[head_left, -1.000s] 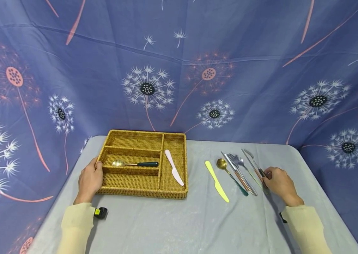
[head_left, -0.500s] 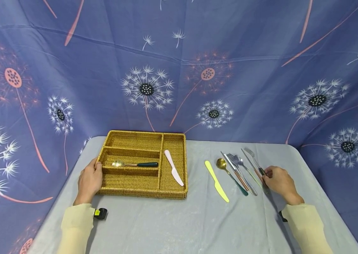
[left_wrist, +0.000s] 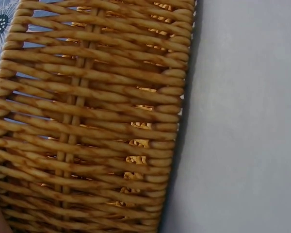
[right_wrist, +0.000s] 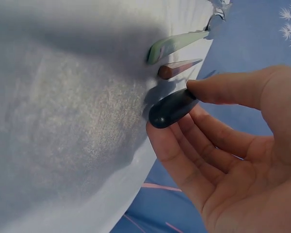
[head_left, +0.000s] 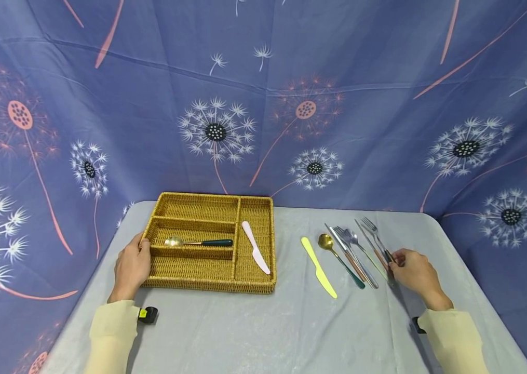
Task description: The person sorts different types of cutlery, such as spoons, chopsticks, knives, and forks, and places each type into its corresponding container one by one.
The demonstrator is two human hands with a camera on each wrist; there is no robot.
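Observation:
My left hand grips the left rim of a woven cutlery tray, thumb over the edge. The tray's wicker side fills much of the left wrist view. My right hand pinches the handle of a dark-handled fork between thumb and fingers. In the right wrist view the rounded black handle end shows between the fingers. Just left of the fork lies a slim metal piece with a brown handle. Past it is a pale green handle.
Inside the tray are a gold spoon with dark handle and a pink knife. On the table lie a yellow knife, a green-handled gold spoon and several other pieces of cutlery. A patterned cloth hangs behind.
The fork in my right hand has turned, so its tines now face up to view, and its head has shifted slightly. The left hand and tray have stayed put.

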